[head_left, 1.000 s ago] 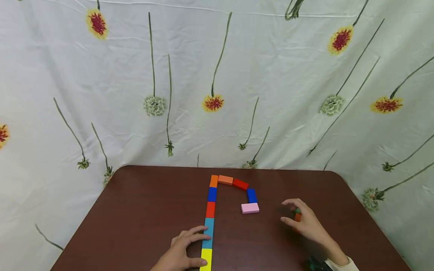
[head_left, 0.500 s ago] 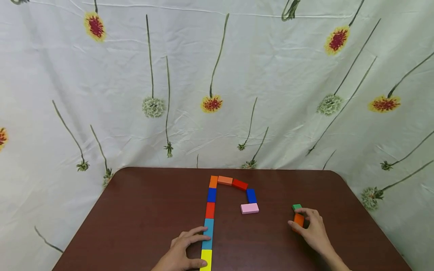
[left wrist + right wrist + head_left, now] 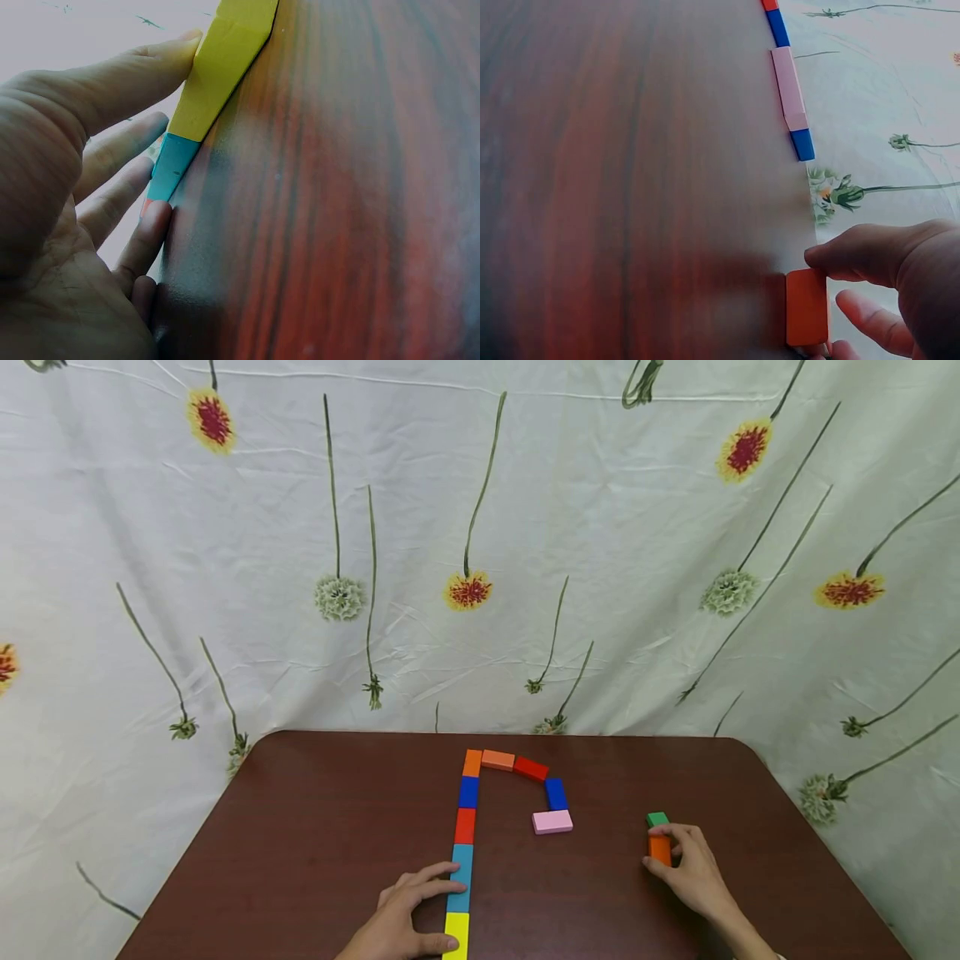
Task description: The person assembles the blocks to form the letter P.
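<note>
My left hand (image 3: 397,917) lies beside the column of blocks, its thumb touching the yellow block (image 3: 457,933) and two fingertips resting on the light blue one (image 3: 461,903). In the left wrist view the thumb tip meets the side of that yellow block (image 3: 217,75). At the table's right, my right hand (image 3: 699,875) pinches an orange block (image 3: 660,850) between thumb and fingers. This orange block (image 3: 807,307) also shows in the right wrist view, thumb at one corner. Just behind it lies a green block (image 3: 657,818), partly covered by the fingers.
Farther up the column come a red block (image 3: 465,827), a blue block (image 3: 468,792) and another orange block (image 3: 472,763). A salmon block (image 3: 498,760), a second red block (image 3: 532,768), another blue block (image 3: 556,794) and a pink block (image 3: 552,822) curve rightward. A flowered cloth (image 3: 420,527) hangs behind the table (image 3: 337,810).
My right hand has come down onto the orange block, its thumb and fingers closing round it, and the block has straightened slightly. The left hand has stayed in place.
</note>
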{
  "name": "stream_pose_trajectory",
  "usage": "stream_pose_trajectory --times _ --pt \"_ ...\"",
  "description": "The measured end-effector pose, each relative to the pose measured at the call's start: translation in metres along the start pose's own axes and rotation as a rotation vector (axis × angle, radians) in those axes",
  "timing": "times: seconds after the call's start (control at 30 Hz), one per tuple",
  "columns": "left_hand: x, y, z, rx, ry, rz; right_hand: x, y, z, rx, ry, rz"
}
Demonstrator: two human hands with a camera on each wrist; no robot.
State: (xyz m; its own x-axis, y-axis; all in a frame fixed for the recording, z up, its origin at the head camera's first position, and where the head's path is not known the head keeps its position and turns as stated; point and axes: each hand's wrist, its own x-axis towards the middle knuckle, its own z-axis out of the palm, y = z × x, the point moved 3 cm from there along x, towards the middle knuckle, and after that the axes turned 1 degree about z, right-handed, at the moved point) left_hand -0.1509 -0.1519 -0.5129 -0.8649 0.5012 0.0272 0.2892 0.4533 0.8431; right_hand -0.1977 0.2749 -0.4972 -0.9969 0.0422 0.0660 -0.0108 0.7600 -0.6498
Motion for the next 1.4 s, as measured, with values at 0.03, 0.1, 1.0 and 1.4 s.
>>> stream_pose_trajectory --times 0.03,0.1,1.0,1.4 --pt "0.0 0.0 0.0 -0.001 -0.001 -0.001 0.0 0.0 0.0 -0.002 -0.005 0.001" --pt "0.0 -0.001 0.0 -0.003 -0.002 -0.001 0.0 0.001 -0.001 -0.003 -0.016 0.006" --pt "0.0 -0.002 0.0 0.019 0.011 0.022 0.01 -0.024 -0.008 0.058 0.019 -0.058" --pt "0.0 -0.001 0.0 0.015 0.01 0.015 0.027 -0.061 0.022 0.122 0.015 -0.269"
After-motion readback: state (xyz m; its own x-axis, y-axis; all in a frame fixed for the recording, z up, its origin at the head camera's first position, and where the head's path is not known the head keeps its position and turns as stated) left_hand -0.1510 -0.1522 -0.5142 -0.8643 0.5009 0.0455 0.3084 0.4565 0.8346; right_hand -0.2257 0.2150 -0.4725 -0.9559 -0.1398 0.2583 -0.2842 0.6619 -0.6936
